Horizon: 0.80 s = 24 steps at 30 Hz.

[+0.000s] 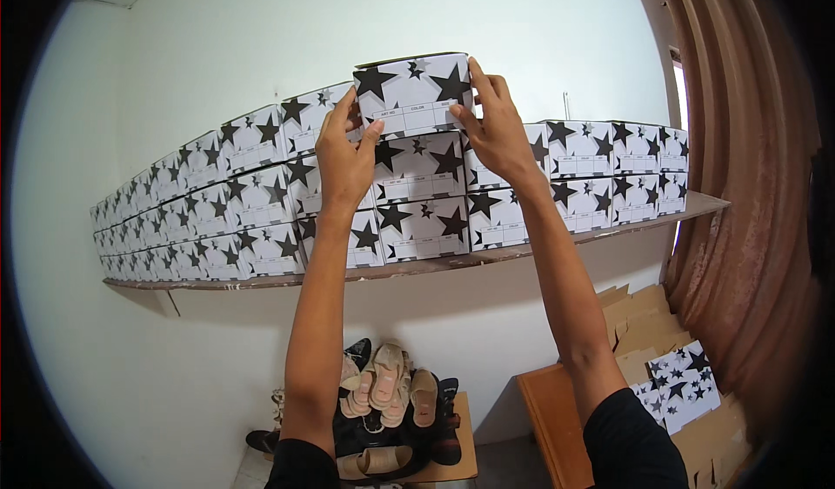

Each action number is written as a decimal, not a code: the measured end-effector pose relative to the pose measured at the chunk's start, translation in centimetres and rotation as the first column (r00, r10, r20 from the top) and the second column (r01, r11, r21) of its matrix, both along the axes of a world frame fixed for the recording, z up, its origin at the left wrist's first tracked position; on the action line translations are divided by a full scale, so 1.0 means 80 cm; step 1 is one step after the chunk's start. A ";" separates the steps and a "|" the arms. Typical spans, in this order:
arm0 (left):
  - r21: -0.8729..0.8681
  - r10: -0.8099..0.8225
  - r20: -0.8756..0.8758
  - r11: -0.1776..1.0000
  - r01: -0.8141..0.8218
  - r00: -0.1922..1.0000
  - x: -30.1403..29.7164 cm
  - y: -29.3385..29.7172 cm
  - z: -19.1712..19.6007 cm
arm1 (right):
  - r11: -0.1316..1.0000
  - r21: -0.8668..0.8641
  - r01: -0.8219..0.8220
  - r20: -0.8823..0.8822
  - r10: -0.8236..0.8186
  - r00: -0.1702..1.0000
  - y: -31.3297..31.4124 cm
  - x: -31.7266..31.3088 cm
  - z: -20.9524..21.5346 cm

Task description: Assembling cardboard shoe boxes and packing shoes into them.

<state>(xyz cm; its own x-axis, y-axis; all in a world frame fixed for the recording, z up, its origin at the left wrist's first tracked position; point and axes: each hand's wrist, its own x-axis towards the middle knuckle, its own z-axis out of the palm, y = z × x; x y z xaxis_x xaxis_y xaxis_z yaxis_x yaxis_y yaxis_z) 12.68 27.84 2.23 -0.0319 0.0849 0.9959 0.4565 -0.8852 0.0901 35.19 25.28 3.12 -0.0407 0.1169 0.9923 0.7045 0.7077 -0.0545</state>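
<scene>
Steadying a star-printed box (409, 97) between two bare hands at the top of a stack. The left hand (345, 160) sets its thumb on the lower left of the front face, its fingers bent along the left side; the right hand (500, 137) sets its thumb near the lower right of the front, its forefinger reaching up the right side. Each hand is moderately spread, thumb parted from fingers, and they hold only this box. Just beneath the thumbs stands a two-high column of matching boxes (422, 228); whether the held box bears on it cannot be told. Left of the left fingers, a three-tier row (200, 206) runs along the shelf (709, 206); right of the right fingers, the two-tier row (583, 176) stands lower. Well below the fingers lie shoes (387, 385) and, to the right, flattened cardboard (644, 315). The step in hand appears to be seating the box at the end of the top tier. The next move would seem to call for even pressure from both sides, squaring its face with the left-hand neighbours before the fingers loosen.
</scene>
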 end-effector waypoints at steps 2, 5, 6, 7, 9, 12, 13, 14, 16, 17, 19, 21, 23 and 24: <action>0.016 0.103 0.008 0.995 -0.103 0.995 -0.002 0.010 -0.002 | 0.999 0.016 0.028 0.006 -0.028 1.000 0.010 -0.007 -0.009; 0.010 -0.003 0.089 1.000 0.002 0.996 0.014 0.016 -0.008 | 0.963 0.268 -0.009 -0.043 0.021 0.999 0.041 -0.004 -0.022; 0.025 -0.011 0.082 1.000 0.009 0.997 0.008 0.018 -0.010 | 0.973 0.230 -0.008 -0.076 0.026 0.997 0.041 -0.011 -0.026; 0.119 0.109 0.035 0.986 -0.113 0.993 0.005 0.027 -0.015 | 0.988 0.154 0.031 -0.075 -0.019 0.997 0.042 -0.014 -0.028; 0.139 0.176 -0.003 0.975 -0.174 0.984 0.005 0.034 -0.022 | 0.994 0.078 0.081 -0.076 -0.075 0.994 0.041 -0.017 -0.034; 0.254 0.614 0.020 0.760 -0.598 0.789 0.009 0.024 -0.035 | 0.989 0.089 0.116 -0.049 -0.112 0.992 0.039 -0.023 -0.049; 0.189 0.628 -0.061 0.770 -0.609 0.775 0.008 0.028 -0.037 | 0.933 0.120 0.341 -0.020 -0.341 0.940 0.041 -0.024 -0.056; 0.187 0.622 -0.063 0.775 -0.603 0.780 0.009 0.031 -0.041 | 0.824 0.157 0.544 0.003 -0.551 0.834 0.044 -0.023 -0.061; 0.218 0.657 -0.043 0.741 -0.635 0.752 0.010 0.036 -0.047 | 0.891 0.057 0.450 0.032 -0.452 0.892 0.051 -0.019 -0.062; 0.219 0.653 -0.044 0.744 -0.631 0.756 0.009 0.035 -0.047 | 0.873 0.024 0.487 0.062 -0.488 0.871 0.053 -0.017 -0.063; 0.160 0.675 -0.114 0.736 -0.658 0.729 0.007 0.030 -0.047 | 0.845 -0.010 0.535 0.092 -0.532 0.842 0.046 -0.021 -0.064; 0.156 0.673 -0.096 0.738 -0.657 0.733 0.007 0.027 -0.052 | 0.844 -0.041 0.535 0.147 -0.524 0.839 0.041 -0.029 -0.063; 0.152 0.672 -0.076 0.738 -0.658 0.736 0.004 0.016 -0.061 | 0.871 -0.063 0.487 0.151 -0.474 0.867 0.027 -0.036 -0.073; 0.109 0.578 -0.100 0.815 -0.569 0.810 0.008 0.002 -0.070 | 0.895 -0.089 0.437 0.151 -0.422 0.894 0.017 -0.035 -0.079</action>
<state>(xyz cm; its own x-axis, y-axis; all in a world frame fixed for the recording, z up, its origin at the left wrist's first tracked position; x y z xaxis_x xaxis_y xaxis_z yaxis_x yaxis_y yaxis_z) 13.34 28.00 -3.33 0.0700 0.0194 0.9974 0.8860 -0.4606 -0.0532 32.39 26.62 -3.21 -0.0827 0.2660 0.9604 0.9445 0.3284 -0.0096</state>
